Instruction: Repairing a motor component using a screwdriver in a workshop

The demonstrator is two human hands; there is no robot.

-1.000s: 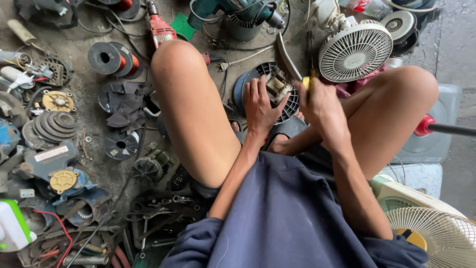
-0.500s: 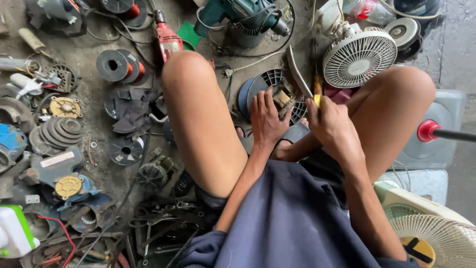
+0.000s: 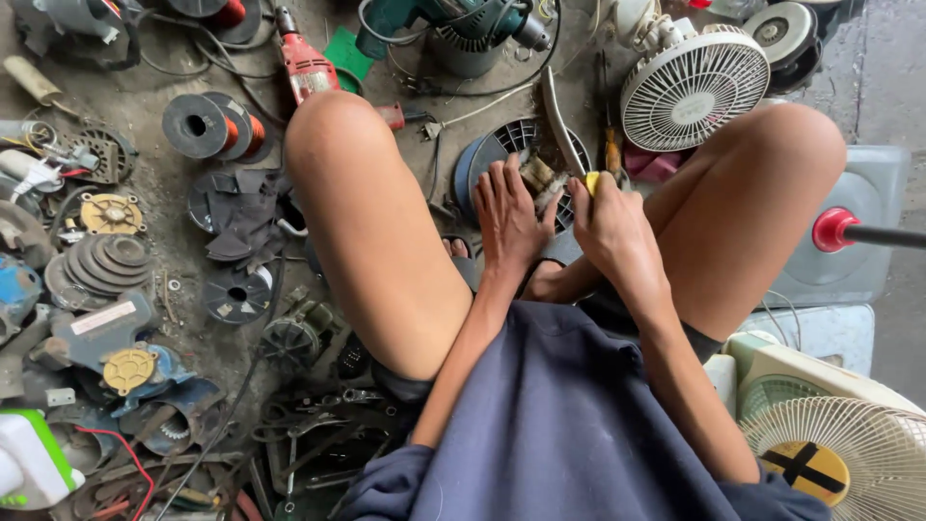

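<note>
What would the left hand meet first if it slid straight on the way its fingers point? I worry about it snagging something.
Probably the small motor part at the fingertips of the left hand, resting on the round black fan grille. Depth is unclear from above.

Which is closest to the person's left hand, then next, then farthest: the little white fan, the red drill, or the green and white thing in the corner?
From the left hand:
1. The little white fan, up and to the right.
2. The red drill, up and to the left, past the knee.
3. The green and white thing, far off in the bottom left corner.
</note>
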